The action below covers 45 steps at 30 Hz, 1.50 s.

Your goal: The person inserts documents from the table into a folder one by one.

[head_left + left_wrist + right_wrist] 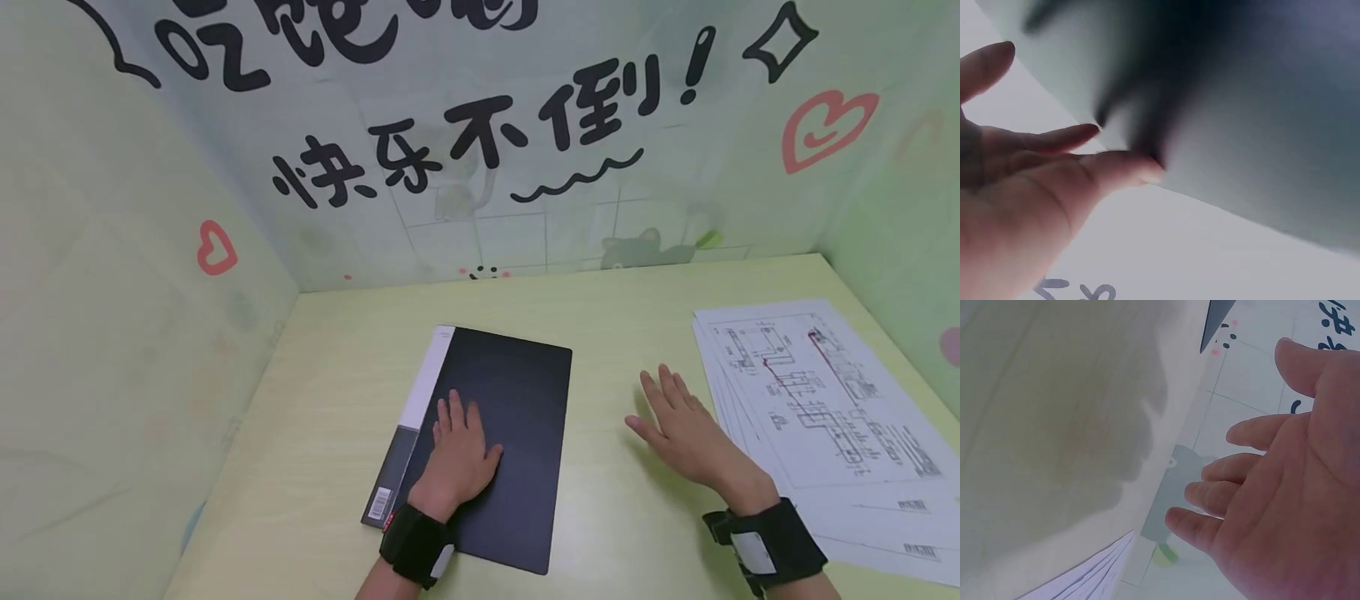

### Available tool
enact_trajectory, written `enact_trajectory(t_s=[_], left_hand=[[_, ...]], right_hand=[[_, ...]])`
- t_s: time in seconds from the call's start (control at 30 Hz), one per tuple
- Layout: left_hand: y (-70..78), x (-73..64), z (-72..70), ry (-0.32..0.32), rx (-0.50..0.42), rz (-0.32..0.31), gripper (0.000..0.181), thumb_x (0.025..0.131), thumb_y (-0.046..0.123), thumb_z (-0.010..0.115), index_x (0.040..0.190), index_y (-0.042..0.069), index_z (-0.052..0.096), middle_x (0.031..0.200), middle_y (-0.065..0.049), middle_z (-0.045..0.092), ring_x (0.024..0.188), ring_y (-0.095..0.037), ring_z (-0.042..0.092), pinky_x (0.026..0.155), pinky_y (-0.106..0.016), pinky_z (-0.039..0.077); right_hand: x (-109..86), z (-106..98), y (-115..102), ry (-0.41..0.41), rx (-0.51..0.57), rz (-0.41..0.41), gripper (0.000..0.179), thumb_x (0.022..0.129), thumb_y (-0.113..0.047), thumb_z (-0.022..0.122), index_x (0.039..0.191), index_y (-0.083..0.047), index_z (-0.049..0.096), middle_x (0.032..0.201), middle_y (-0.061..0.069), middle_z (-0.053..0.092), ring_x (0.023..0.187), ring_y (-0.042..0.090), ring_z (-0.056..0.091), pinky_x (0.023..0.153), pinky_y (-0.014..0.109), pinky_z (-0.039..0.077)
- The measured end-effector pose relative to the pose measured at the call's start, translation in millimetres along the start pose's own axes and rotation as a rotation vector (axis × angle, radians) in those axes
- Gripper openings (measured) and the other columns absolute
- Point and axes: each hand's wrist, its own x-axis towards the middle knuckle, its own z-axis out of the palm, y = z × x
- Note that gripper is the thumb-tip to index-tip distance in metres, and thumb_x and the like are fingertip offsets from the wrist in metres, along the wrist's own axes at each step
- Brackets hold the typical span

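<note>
A dark file folder (517, 417) with a pale label strip along its spine lies closed on the table, slightly tilted. My left hand (459, 454) is spread over its cover, fingers straight, near the spine side. In the left wrist view the left thumb and fingertips (1125, 167) are right at the dark glossy cover (1260, 150). Between the folder and a stack of paper drawings (825, 400), my right hand (686, 433) hovers above the table, fingers extended and holding nothing. The right wrist view shows that palm (1285, 481) with a shadow on the tabletop beside it.
The loosely fanned sheets, printed with technical line drawings, lie at the table's (315, 400) right side. A printed cloth backdrop (465, 225) rises along the back edge, with side panels left and right. Both wrists wear black straps (780, 546).
</note>
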Motion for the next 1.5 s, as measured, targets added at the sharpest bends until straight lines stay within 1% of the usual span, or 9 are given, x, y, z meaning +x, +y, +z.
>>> enact_trajectory(t_s=[0.27, 0.4, 0.57, 0.7, 0.8, 0.93, 1.03, 1.13, 1.5], left_hand=[[9.9, -0.7, 2.0, -0.145, 0.020, 0.169, 0.064, 0.099, 0.013, 0.056, 0.152, -0.007, 0.026, 0.164, -0.029, 0.003, 0.153, -0.045, 0.002, 0.117, -0.047, 0.034], [17.1, -2.5, 8.7, -0.136, 0.095, 0.224, 0.065, 0.098, 0.015, 0.059, 0.151, -0.006, 0.029, 0.163, -0.029, 0.006, 0.152, -0.045, 0.006, 0.102, -0.037, 0.050], [28.2, -3.8, 17.7, -0.086, 0.159, 0.291, 0.062, 0.098, 0.018, 0.060, 0.150, -0.004, 0.034, 0.162, -0.029, 0.013, 0.152, -0.045, 0.013, 0.086, -0.030, 0.057], [31.1, -2.5, 23.6, -0.083, 0.186, 0.394, 0.058, 0.101, 0.025, 0.055, 0.151, 0.003, 0.036, 0.164, -0.026, 0.012, 0.153, -0.042, 0.011, 0.104, -0.035, 0.050], [28.6, -2.7, 22.2, -0.142, 0.183, 0.463, 0.067, 0.099, 0.040, 0.057, 0.155, 0.013, 0.032, 0.166, -0.019, 0.006, 0.155, -0.038, 0.002, 0.122, -0.047, 0.025], [22.6, -8.0, 10.5, -0.249, 0.228, 0.481, 0.104, 0.077, 0.066, 0.071, 0.159, 0.028, 0.018, 0.168, -0.012, -0.004, 0.155, -0.035, -0.007, 0.119, -0.067, 0.003], [17.3, -13.4, 2.7, -0.312, 0.312, 0.468, 0.130, 0.058, 0.073, 0.081, 0.158, 0.038, 0.007, 0.168, -0.009, -0.009, 0.155, -0.036, -0.008, 0.118, -0.069, 0.003], [12.7, -17.9, 0.4, -0.355, 0.339, 0.458, 0.137, 0.052, 0.071, 0.085, 0.157, 0.042, 0.003, 0.168, -0.007, -0.011, 0.155, -0.035, -0.009, 0.119, -0.067, 0.003], [15.1, -19.9, 15.7, -0.253, 0.284, 0.528, 0.111, 0.068, 0.073, 0.073, 0.158, 0.036, 0.018, 0.168, -0.014, -0.004, 0.154, -0.042, -0.005, 0.117, -0.071, 0.005]], right_hand=[[1.0, 0, 1, 0.000, -0.012, 0.005, 0.081, 0.101, -0.049, 0.046, 0.155, 0.005, 0.018, 0.161, 0.033, 0.006, 0.148, 0.053, 0.007, 0.115, 0.069, 0.014], [0.9, -1, 1, -0.005, -0.013, 0.009, 0.081, 0.102, -0.050, 0.045, 0.155, 0.004, 0.018, 0.161, 0.033, 0.006, 0.148, 0.053, 0.007, 0.114, 0.070, 0.014], [0.0, -2, 2, -0.007, -0.010, 0.013, 0.081, 0.102, -0.049, 0.046, 0.155, 0.005, 0.016, 0.161, 0.034, 0.005, 0.148, 0.054, 0.006, 0.114, 0.070, 0.013], [-0.3, -2, 4, -0.011, -0.007, 0.019, 0.083, 0.101, -0.049, 0.046, 0.155, 0.006, 0.016, 0.161, 0.034, 0.005, 0.148, 0.054, 0.006, 0.114, 0.070, 0.013], [-0.8, -2, 5, -0.012, -0.012, 0.018, 0.083, 0.101, -0.049, 0.047, 0.154, 0.007, 0.016, 0.161, 0.035, 0.005, 0.148, 0.054, 0.006, 0.114, 0.071, 0.014], [-1.2, -3, 6, -0.011, -0.013, 0.013, 0.082, 0.102, -0.048, 0.047, 0.154, 0.008, 0.017, 0.160, 0.035, 0.006, 0.148, 0.055, 0.007, 0.113, 0.071, 0.014], [-0.2, -4, 7, -0.011, -0.014, 0.011, 0.083, 0.102, -0.049, 0.046, 0.154, 0.008, 0.016, 0.160, 0.035, 0.005, 0.148, 0.055, 0.006, 0.113, 0.071, 0.014], [0.7, -4, 8, -0.016, -0.014, 0.013, 0.084, 0.101, -0.049, 0.046, 0.154, 0.008, 0.015, 0.161, 0.035, 0.004, 0.148, 0.055, 0.005, 0.114, 0.070, 0.013], [2.4, 0, 11, 0.019, -0.087, -0.002, 0.061, 0.104, -0.024, 0.044, 0.151, 0.010, 0.023, 0.157, 0.038, 0.014, 0.145, 0.057, 0.013, 0.112, 0.072, 0.018]])
